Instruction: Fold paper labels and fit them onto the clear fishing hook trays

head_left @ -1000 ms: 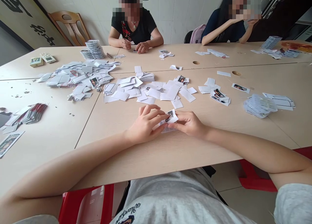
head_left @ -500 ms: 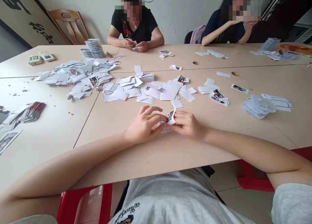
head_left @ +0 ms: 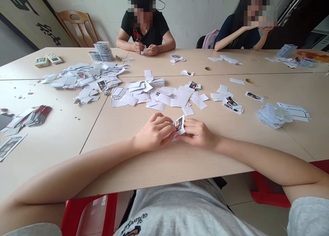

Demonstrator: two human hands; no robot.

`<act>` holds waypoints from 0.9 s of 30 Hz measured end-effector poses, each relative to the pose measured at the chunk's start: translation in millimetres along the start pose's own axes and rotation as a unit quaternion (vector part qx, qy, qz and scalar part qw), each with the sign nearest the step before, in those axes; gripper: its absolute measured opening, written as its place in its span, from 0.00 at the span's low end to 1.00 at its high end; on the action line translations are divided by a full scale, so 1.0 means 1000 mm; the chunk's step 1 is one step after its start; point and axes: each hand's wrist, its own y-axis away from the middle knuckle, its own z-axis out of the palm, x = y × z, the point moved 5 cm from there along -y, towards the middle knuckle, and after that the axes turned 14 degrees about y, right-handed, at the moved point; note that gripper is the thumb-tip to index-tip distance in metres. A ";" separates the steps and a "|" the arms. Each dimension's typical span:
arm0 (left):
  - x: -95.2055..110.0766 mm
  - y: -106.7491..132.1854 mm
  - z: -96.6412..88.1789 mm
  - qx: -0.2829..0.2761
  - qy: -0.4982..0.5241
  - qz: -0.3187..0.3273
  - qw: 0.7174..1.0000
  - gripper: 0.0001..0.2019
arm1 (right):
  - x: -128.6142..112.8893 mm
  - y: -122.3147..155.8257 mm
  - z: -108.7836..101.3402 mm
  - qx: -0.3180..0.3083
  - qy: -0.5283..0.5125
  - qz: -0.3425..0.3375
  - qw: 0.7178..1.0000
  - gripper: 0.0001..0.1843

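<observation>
**Paper photo card (head_left: 179,125) pinched by your left hand (head_left: 154,134) and right hand (head_left: 197,135)**

You hold the card just above the tabletop (head_left: 128,167), toward its near edge and about midway along it. A little white paper shows beneath the card, though at this size you can't tell whether it is a flap or a second piece. The fingers of both hands are curled in and closed narrowly on the card from either side. Below the near edge, a red plastic stool (head_left: 89,215) stands under your left arm.

Farther out, loose white paper offcuts (head_left: 164,99) spread across the middle of the tabletop. A bundle of cut cards (head_left: 273,116) lies toward the right, and a strip bundle with red edges (head_left: 36,116) lies by the left edge. Another paper heap (head_left: 84,80) sits near the far left corner, beside two remote controls (head_left: 48,59) and stacked cards (head_left: 103,51). At the far edge, a co-worker in a black top (head_left: 146,30) holds a small card (head_left: 144,52) in both hands, and another person in a navy top (head_left: 228,34) raises both hands to their face.
</observation>
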 end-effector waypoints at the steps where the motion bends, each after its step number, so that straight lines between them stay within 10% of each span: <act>1: 0.001 0.000 0.000 0.002 -0.003 0.010 1.000 0.03 | 0.000 0.000 0.000 -0.001 0.004 0.005 1.000 0.07; 27: -0.008 0.003 0.003 0.010 0.036 0.002 0.999 0.02 | 0.002 0.000 0.000 -0.042 -0.030 0.046 0.998 0.18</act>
